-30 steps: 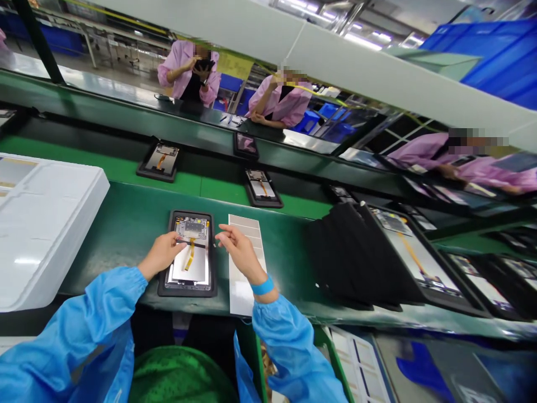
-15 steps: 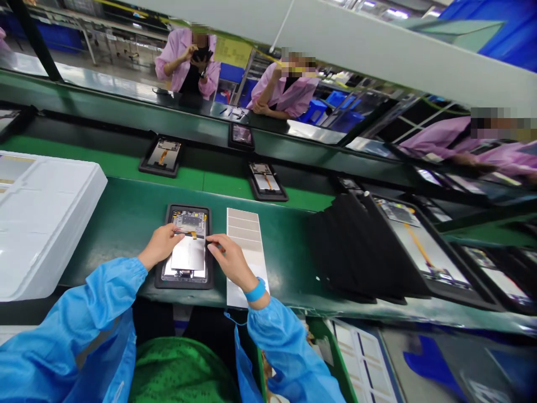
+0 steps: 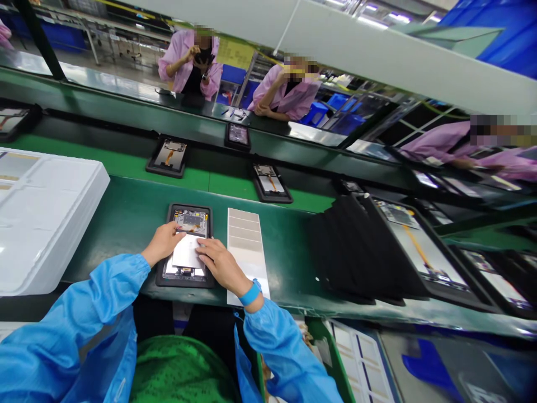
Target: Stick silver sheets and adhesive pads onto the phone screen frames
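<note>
An opened tablet (image 3: 192,220) lies in a black tray (image 3: 164,278) on the green bench, its circuit board at the top. Over its lower half is a silvery-white rectangular piece (image 3: 185,254). My left hand (image 3: 163,244) pinches at the upper left corner of this piece, thumb and fingers close together. The fingers of my right hand (image 3: 222,264) are spread over the piece's right side, touching its surface. Right of the tray lies a pale sheet (image 3: 244,240) with strips marked off near its top.
White plastic trays (image 3: 54,218) stand at the left. Black trays (image 3: 356,252) are stacked at the right beside another open tablet (image 3: 419,246). More trayed tablets (image 3: 272,183) lie on the green belt (image 3: 210,182). People in pink (image 3: 285,92) sit across.
My right hand has moved left from the tablet's right edge onto the white piece. My left hand stays at its corner. Trayed tablets on the belt have shifted slightly.
</note>
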The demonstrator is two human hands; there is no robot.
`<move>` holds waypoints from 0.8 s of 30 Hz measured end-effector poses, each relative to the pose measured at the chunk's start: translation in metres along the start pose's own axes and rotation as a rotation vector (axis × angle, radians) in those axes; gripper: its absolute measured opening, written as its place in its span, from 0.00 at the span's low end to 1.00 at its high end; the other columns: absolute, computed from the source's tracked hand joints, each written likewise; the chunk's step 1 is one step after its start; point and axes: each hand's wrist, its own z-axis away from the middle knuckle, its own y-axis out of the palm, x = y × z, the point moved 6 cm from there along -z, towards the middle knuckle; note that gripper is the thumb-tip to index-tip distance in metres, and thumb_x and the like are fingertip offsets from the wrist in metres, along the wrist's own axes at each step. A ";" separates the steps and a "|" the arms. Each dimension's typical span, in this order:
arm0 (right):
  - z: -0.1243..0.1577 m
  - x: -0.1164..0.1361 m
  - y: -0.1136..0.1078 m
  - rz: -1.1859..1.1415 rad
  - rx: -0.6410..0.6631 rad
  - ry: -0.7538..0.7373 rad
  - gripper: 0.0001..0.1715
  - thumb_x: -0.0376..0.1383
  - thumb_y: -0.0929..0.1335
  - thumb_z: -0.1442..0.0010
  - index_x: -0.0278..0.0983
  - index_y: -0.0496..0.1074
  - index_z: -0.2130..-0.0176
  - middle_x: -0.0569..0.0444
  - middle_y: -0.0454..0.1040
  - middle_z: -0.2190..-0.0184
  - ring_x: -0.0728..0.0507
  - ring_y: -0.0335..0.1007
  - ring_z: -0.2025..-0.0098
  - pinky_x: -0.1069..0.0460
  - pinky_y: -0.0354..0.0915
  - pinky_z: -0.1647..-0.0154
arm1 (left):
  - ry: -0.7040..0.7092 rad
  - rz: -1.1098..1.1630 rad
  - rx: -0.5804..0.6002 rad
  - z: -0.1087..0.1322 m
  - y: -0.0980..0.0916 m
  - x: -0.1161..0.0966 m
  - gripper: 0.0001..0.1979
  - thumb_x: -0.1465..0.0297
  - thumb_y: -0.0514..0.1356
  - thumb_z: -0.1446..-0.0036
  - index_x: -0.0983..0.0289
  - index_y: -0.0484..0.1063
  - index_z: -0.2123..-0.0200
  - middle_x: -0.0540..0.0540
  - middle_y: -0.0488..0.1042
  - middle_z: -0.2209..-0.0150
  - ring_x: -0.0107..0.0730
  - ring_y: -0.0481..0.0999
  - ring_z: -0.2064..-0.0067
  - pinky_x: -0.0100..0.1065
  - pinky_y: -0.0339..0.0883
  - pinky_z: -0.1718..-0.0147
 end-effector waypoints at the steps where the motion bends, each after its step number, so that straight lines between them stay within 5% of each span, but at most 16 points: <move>1: 0.000 0.000 0.000 0.002 0.002 0.001 0.15 0.31 0.65 0.33 0.39 0.76 0.49 0.47 0.73 0.42 0.39 0.65 0.40 0.39 0.61 0.36 | 0.005 -0.013 0.002 0.000 0.000 0.000 0.08 0.67 0.60 0.43 0.65 0.74 0.63 0.52 0.75 0.72 0.33 0.73 0.71 0.31 0.60 0.70; 24: 0.000 0.003 0.009 0.058 0.029 0.019 0.17 0.29 0.67 0.36 0.38 0.75 0.48 0.46 0.71 0.41 0.39 0.64 0.39 0.37 0.61 0.36 | 0.103 -0.290 0.038 0.007 -0.004 -0.014 0.09 0.67 0.58 0.39 0.63 0.73 0.56 0.60 0.76 0.58 0.43 0.77 0.56 0.36 0.65 0.57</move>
